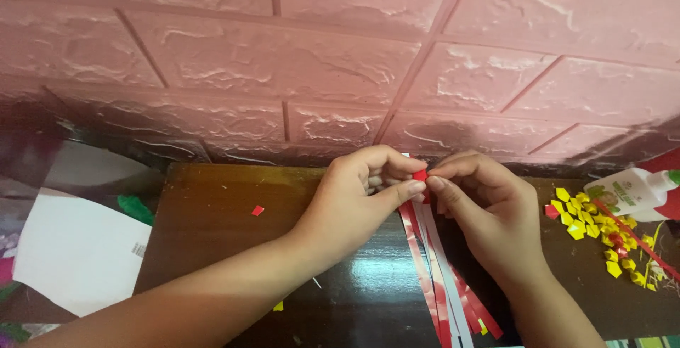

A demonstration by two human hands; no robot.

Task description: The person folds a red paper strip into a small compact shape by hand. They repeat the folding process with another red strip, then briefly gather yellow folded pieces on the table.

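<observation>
My left hand and my right hand meet over a dark wooden table, fingertips pinched together on a small folded red paper piece. Below the hands lies a bundle of long red and white paper strips, running toward the near edge. The small red piece seems to be the end of one of these strips, though the fingers hide the join. Both hands are closed on it.
A pile of small yellow and red folded paper pieces lies at the right, beside a white glue bottle on its side. A red scrap sits left of the hands. White sheets lie at the left. A pink brick-pattern wall stands behind.
</observation>
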